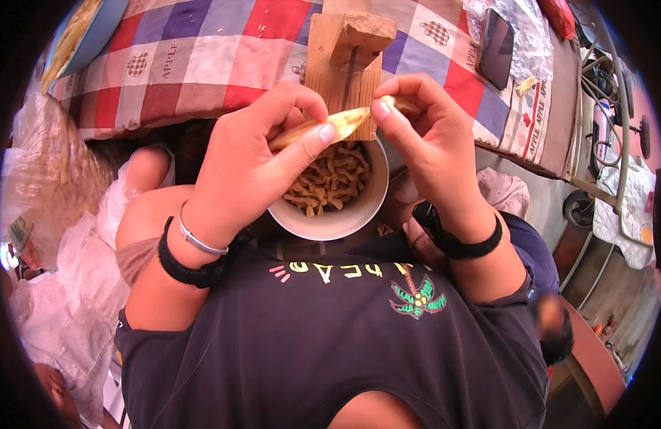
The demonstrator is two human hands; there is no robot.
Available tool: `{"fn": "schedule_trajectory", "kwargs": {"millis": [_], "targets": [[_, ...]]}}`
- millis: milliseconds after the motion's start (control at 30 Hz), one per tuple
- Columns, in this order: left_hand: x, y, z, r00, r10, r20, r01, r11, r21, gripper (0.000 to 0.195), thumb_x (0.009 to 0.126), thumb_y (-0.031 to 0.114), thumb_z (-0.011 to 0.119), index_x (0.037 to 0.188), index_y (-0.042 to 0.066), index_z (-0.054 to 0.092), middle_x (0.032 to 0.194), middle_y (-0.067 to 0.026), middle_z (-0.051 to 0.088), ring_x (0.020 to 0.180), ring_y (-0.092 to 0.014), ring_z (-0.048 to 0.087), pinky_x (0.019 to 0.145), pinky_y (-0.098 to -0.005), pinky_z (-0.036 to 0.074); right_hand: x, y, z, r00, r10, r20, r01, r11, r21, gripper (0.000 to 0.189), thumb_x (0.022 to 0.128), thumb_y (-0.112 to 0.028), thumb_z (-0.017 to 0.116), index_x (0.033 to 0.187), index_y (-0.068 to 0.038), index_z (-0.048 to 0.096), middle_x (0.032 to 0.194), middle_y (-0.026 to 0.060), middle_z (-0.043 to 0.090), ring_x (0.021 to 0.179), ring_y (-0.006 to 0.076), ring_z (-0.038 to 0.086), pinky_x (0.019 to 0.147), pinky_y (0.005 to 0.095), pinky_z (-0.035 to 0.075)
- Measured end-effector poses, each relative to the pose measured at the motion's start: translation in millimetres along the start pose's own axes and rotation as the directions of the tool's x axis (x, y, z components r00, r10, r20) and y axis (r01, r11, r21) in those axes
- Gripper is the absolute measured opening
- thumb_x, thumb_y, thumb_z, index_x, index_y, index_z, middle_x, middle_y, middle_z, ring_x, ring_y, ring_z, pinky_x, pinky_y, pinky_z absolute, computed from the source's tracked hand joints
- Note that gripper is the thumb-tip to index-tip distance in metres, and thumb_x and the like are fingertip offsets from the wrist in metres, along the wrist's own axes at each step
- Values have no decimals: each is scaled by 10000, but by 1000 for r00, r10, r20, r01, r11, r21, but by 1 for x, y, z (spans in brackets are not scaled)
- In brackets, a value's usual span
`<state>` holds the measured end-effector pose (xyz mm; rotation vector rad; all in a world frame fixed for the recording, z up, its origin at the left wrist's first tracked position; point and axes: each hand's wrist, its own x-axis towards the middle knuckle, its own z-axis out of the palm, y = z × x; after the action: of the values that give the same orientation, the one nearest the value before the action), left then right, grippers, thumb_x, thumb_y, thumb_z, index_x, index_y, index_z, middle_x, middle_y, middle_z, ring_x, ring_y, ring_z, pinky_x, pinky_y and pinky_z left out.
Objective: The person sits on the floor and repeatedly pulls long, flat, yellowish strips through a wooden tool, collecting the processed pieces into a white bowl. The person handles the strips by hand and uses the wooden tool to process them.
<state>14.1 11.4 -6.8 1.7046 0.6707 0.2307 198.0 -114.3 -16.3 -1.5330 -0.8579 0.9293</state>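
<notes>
My left hand (239, 150) grips a pale yellow, husk-like strip (349, 122) between thumb and fingers. At its narrowed end, my right hand (435, 131) pinches it between thumb and forefinger; part of the strip is hidden behind those fingers. Both hands are above a white bowl (383, 201) holding many short brown pieces (330, 179), piled loosely. Just beyond the strip, a wooden board (321, 64) juts over the bowl from the table edge. It carries a rough wooden block (365, 32) with a thin dark bar below it.
A checked cloth (218, 64) covers the table. On its right lie a phone (496, 48), clear plastic (534, 32) and a small yellow scrap (525, 86). A blue basin (108, 27) with yellow strips stands far left, above plastic bags (62, 161). Another person (534, 257) is at my right.
</notes>
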Motion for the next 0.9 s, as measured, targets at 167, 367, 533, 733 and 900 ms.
{"fn": "schedule_trajectory", "kwargs": {"millis": [167, 367, 533, 733, 900], "targets": [[16, -19, 3, 992, 34, -121, -24, 996, 86, 147, 970, 134, 684, 1058, 33, 624, 765, 3, 599, 705, -68, 533, 653, -231, 432, 12, 14, -3, 990, -12, -137, 2, 997, -77, 212, 965, -158, 725, 1096, -9, 650, 965, 10, 696, 852, 52, 629, 751, 202, 498], [42, -31, 12, 942, 244, -229, -167, 937, 308, 120, 931, 117, 670, 998, 26, 629, 740, -124, 627, 669, -250, 626, 644, -358, 494, 26, 37, 0, 975, -116, -189, 65, 965, -254, 193, 949, -162, 732, 1038, -6, 660, 902, 53, 726, 830, 99, 686, 731, 251, 544], [45, -33, 9, 917, 302, -261, -165, 882, 441, 75, 939, 84, 623, 980, 22, 629, 844, -147, 660, 764, -306, 647, 689, -378, 508, 30, 39, -12, 988, -52, -147, -6, 929, -371, 203, 975, -182, 703, 1041, 7, 674, 846, 11, 709, 807, 56, 652, 697, 233, 508], [22, -7, 16, 899, 334, -285, -347, 938, 5, 160, 986, 57, 583, 1125, 20, 653, 878, -67, 653, 780, -146, 630, 734, -283, 504, -2, -1, -17, 949, -241, 201, 280, 940, -194, 291, 934, -209, 749, 1129, 3, 705, 1046, 117, 688, 1001, 197, 655, 879, 314, 514], [4, 6, 29, 928, 373, -14, -373, 922, -108, 495, 1022, 24, 543, 1497, 38, 407, 954, -30, 626, 860, -77, 570, 802, -211, 447, -17, 8, 19, 973, -205, 109, 189, 972, 140, 325, 1066, -203, 560, 1314, 0, 610, 1149, 118, 680, 1106, 191, 633, 958, 309, 492]]}}
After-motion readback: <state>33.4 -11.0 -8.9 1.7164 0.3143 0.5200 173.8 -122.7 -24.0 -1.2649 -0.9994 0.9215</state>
